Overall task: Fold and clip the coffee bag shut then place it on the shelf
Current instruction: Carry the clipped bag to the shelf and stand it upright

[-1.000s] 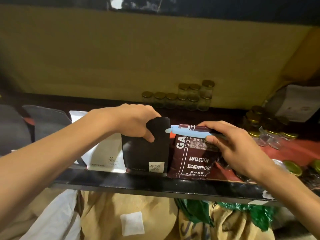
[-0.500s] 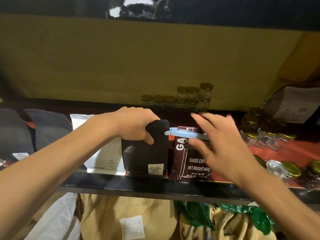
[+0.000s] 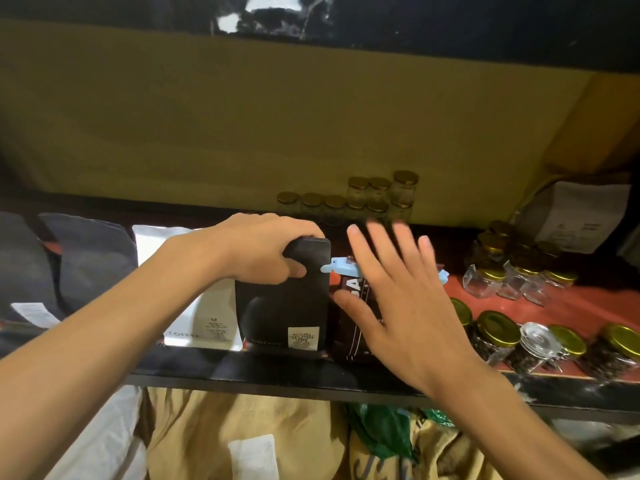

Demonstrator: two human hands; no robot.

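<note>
Yellow wall backed a dark shelf (image 3: 242,374) where the brown coffee bag (image 3: 349,327) stood upright, a blue clip (image 3: 341,266) across its folded top. Right hand (image 3: 405,306) hovered before it, fingers spread apart, gripping nothing. Left hand (image 3: 263,251) had its fingers clamped on the neighbouring black bag (image 3: 287,306). Gold-lidded jars (image 3: 498,336) at right held dark beans; clear jars (image 3: 485,278) behind looked empty.

The right hand (image 3: 401,303) hides most of the coffee bag (image 3: 349,299).
</note>
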